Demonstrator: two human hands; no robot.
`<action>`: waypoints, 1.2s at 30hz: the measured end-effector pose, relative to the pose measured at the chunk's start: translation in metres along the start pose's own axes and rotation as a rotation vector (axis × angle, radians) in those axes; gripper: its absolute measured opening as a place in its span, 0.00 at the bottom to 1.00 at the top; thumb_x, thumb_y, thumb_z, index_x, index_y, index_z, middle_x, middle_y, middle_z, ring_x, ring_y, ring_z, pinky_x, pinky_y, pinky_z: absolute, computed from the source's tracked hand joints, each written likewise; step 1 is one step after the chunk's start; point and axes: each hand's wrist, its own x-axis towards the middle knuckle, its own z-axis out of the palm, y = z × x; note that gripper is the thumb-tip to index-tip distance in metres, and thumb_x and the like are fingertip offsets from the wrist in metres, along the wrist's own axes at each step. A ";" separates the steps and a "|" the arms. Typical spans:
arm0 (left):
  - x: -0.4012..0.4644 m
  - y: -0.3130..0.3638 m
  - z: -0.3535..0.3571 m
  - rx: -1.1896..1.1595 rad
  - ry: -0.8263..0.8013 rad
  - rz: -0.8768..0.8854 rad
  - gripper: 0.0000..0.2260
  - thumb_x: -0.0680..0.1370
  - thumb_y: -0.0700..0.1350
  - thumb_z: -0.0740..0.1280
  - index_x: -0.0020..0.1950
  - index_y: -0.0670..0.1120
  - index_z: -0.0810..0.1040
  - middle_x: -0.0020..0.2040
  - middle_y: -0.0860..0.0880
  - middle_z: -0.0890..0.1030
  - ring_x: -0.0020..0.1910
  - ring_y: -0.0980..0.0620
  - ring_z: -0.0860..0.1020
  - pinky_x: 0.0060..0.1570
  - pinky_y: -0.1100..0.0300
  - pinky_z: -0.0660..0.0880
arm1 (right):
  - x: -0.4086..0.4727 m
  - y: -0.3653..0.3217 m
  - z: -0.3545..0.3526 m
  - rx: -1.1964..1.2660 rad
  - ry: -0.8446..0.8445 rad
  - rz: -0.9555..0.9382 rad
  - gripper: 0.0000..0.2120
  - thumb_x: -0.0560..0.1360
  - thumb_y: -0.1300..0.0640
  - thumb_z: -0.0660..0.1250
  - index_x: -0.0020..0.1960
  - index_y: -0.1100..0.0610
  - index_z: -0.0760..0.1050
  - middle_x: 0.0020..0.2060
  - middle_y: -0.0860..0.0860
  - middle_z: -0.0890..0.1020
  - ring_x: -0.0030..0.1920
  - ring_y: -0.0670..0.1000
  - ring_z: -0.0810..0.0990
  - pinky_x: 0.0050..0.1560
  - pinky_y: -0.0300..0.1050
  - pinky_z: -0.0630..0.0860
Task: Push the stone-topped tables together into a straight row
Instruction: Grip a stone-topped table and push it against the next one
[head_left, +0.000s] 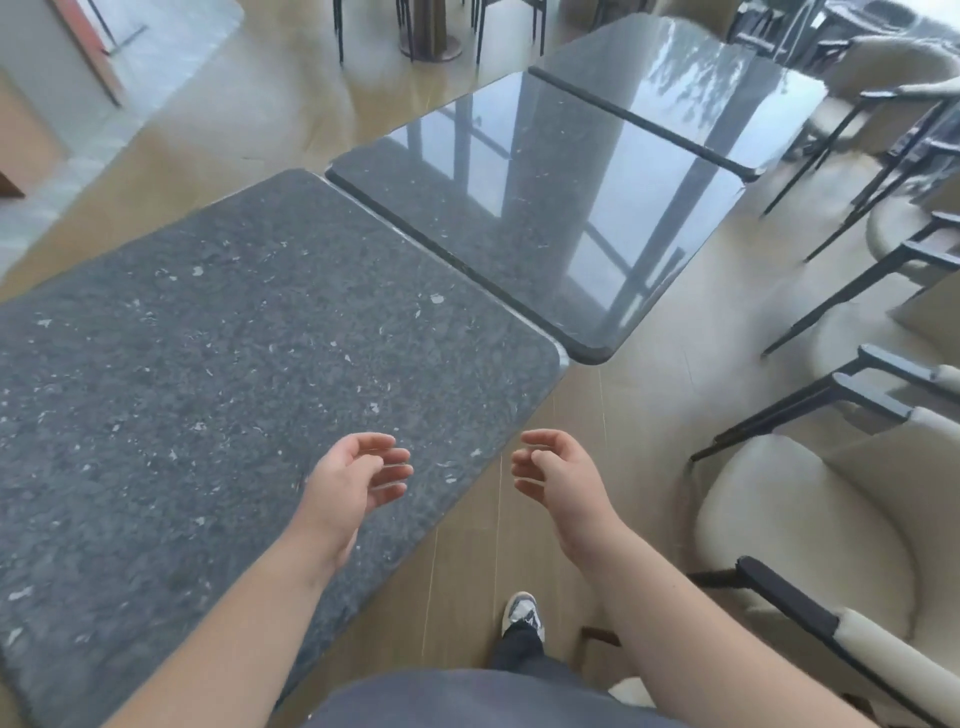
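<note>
Three dark speckled stone-topped tables run away from me in a line. The near table (208, 374) fills the left foreground. The middle table (545, 208) touches its far edge but sits shifted to the right, so their right edges do not line up. The far table (691, 93) butts against the middle one. My left hand (358, 478) hovers over the near table's right edge, fingers loosely curled, holding nothing. My right hand (556, 473) hangs over the floor just right of that edge, also loosely curled and empty.
Cream upholstered chairs with dark metal legs (810, 525) crowd the right side, close to my right arm. More chair legs and a round pedestal base (431, 31) stand at the far end. Wooden floor (649, 395) lies between the tables and chairs. My foot (522, 616) is below.
</note>
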 end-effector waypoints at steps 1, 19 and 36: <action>0.004 -0.001 0.017 -0.027 0.015 -0.023 0.12 0.81 0.32 0.54 0.55 0.40 0.76 0.51 0.39 0.82 0.48 0.43 0.82 0.49 0.48 0.79 | 0.011 -0.005 -0.010 -0.017 -0.014 0.016 0.13 0.79 0.68 0.55 0.55 0.58 0.75 0.42 0.54 0.80 0.42 0.51 0.79 0.51 0.48 0.78; 0.048 -0.007 0.046 -0.138 0.270 -0.092 0.12 0.81 0.32 0.54 0.55 0.40 0.76 0.49 0.41 0.82 0.44 0.47 0.82 0.47 0.51 0.80 | 0.125 -0.033 -0.001 -0.288 -0.167 0.150 0.11 0.78 0.69 0.55 0.55 0.59 0.73 0.40 0.53 0.79 0.38 0.50 0.77 0.44 0.44 0.76; 0.105 -0.049 0.091 -0.405 0.515 -0.385 0.11 0.82 0.34 0.55 0.56 0.39 0.75 0.51 0.39 0.82 0.48 0.43 0.82 0.50 0.48 0.79 | 0.246 -0.031 -0.028 -0.563 -0.256 0.441 0.11 0.79 0.69 0.54 0.53 0.62 0.73 0.39 0.55 0.77 0.36 0.51 0.74 0.37 0.45 0.73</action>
